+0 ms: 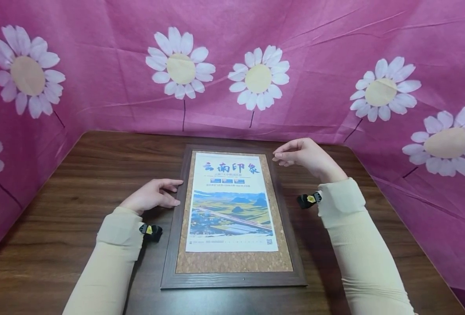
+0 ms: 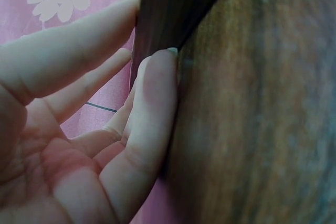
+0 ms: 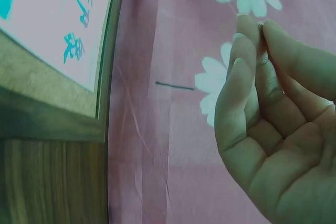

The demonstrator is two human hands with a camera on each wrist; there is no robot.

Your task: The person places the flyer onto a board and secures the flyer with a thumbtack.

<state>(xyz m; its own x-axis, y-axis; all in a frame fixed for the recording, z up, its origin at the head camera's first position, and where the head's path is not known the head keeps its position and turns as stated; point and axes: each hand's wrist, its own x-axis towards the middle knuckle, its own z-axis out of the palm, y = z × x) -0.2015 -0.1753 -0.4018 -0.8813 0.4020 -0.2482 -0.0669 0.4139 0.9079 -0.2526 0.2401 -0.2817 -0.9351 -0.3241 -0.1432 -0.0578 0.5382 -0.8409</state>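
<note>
A cork board (image 1: 201,262) in a dark wooden frame lies on the table. On its cork is a poster (image 1: 232,210) with blue Chinese lettering and a landscape picture. At the frame's left edge, my left hand (image 1: 153,197) rests with forefinger and thumb against the side (image 2: 157,19); the fingers are fairly straight. My right hand (image 1: 307,157) is raised beside the upper right corner of the board. Its thumb and forefinger tips come together around a tiny pale thing (image 3: 261,23), too small to identify, mostly hidden by the fingertips.
The brown wood-grain table (image 1: 78,183) carries the board. Behind and at both sides hangs a pink cloth (image 1: 110,65) printed with white daisies. A small black device with a yellow mark (image 1: 149,231) is strapped at each cuff.
</note>
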